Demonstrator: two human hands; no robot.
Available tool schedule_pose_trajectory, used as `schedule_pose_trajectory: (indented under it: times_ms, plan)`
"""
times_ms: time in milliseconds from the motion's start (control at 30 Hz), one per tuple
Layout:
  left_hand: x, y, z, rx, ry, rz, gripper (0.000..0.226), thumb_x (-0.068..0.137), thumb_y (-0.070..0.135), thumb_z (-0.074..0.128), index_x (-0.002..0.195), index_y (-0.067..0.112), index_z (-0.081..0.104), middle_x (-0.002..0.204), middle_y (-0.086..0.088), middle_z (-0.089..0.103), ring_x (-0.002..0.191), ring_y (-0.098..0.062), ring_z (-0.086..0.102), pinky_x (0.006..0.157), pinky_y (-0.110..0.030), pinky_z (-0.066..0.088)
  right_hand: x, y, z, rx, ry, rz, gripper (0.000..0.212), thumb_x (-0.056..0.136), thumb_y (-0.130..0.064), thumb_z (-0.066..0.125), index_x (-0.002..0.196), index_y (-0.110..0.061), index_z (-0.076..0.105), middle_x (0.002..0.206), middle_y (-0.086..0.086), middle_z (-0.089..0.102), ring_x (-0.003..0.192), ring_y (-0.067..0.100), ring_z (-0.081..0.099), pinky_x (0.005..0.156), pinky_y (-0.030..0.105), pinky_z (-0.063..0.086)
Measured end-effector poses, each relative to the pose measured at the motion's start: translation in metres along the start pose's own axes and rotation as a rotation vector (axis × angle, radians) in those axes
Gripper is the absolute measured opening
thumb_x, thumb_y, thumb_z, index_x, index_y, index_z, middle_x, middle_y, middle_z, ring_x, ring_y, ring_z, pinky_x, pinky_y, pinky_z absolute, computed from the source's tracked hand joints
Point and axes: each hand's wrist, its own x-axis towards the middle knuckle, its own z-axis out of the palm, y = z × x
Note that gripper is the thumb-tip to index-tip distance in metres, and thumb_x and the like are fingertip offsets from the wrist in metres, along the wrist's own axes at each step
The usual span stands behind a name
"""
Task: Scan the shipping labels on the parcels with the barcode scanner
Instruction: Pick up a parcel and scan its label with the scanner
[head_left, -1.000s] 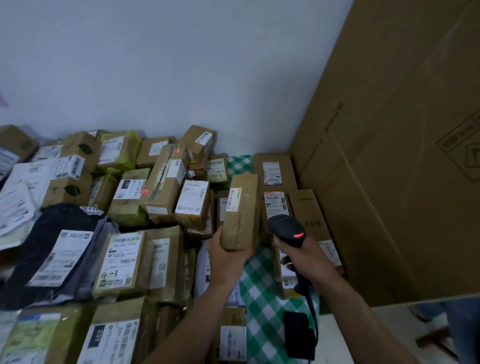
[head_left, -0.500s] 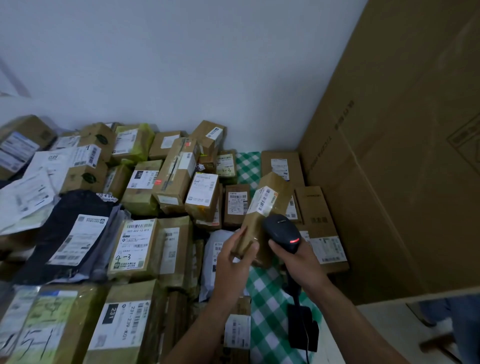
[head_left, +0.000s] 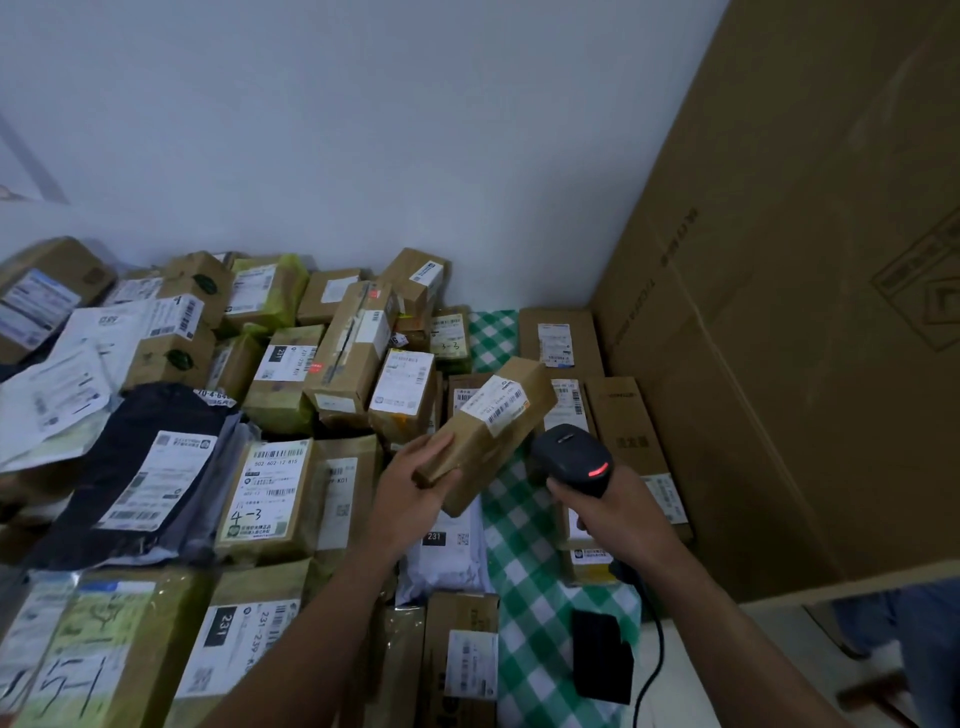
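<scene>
Endwise, left hand (head_left: 415, 493) grips parcel (head_left: 488, 431) — scanner (head_left: 574, 457) beside

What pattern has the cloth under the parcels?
The cloth is green-and-white checked; head view shows it.

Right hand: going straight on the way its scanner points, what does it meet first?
Probably the small parcel the left hand holds, near its label; the scanner in the right hand is close beside it, depth unclear.

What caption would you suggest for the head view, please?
Left hand holds a labelled parcel tilted beside the barcode scanner gripped in the right hand.
</scene>
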Motion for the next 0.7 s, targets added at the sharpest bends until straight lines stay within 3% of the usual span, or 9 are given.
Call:
schedule_pose_trajectory:
  times_ms: [67, 167, 333, 500, 700]
  plan:
    - [0.009, -0.004, -0.003, 0.003, -0.018, -0.021, 0.056, 0.095, 0.025, 0.074, 0.144, 0.043, 0.055, 0.154, 0.009, 0.045, 0.138, -0.016, 0.045, 0.108, -0.031, 0.048, 0.001, -0.005, -0.001, -0.014, -0.012, -0.013, 0.008, 0.091, -0.026, 0.078, 0.094, -0.029, 0.071, 0.061, -0.017, 0.067, 0.058, -0.005, 0.060, 0.055, 0.014, 0.044]
    - [0.017, -0.007, -0.004, -0.007, -0.031, -0.041, 0.056, 0.094, 0.026, 0.076, 0.143, 0.044, 0.056, 0.151, 0.009, 0.049, 0.137, -0.017, 0.047, 0.111, -0.039, 0.048, 0.001, -0.010, -0.002, -0.047, -0.025, 0.009, 0.008, 0.090, -0.028, 0.078, 0.094, -0.030, 0.071, 0.074, -0.007, 0.072, 0.063, 0.004, 0.062, 0.060, 0.023, 0.047]
    - [0.021, -0.011, -0.004, 0.016, -0.014, -0.056, 0.057, 0.093, 0.025, 0.077, 0.143, 0.041, 0.057, 0.148, 0.008, 0.052, 0.133, -0.016, 0.050, 0.108, -0.037, 0.049, 0.002, -0.010, -0.002, -0.075, -0.042, 0.037, 0.010, 0.090, -0.031, 0.078, 0.098, -0.027, 0.071, 0.083, -0.003, 0.074, 0.064, 0.004, 0.063, 0.058, 0.020, 0.046]
    - [0.018, -0.010, -0.005, 0.011, -0.016, -0.059, 0.057, 0.093, 0.024, 0.076, 0.144, 0.039, 0.056, 0.147, 0.008, 0.054, 0.130, -0.013, 0.051, 0.097, -0.023, 0.046, 0.004, -0.009, -0.002, -0.078, -0.072, 0.045, 0.015, 0.091, -0.031, 0.077, 0.104, -0.027, 0.072, 0.085, -0.008, 0.072, 0.070, 0.003, 0.063, 0.060, 0.018, 0.044]
    - [0.017, -0.003, -0.005, 0.001, -0.032, -0.061, 0.053, 0.094, 0.022, 0.074, 0.141, 0.041, 0.057, 0.138, 0.014, 0.054, 0.125, -0.010, 0.052, 0.102, -0.029, 0.047, 0.009, -0.007, -0.002, -0.075, -0.080, 0.029, 0.013, 0.090, -0.031, 0.078, 0.101, -0.029, 0.072, 0.084, -0.007, 0.074, 0.067, 0.002, 0.064, 0.063, 0.022, 0.047]
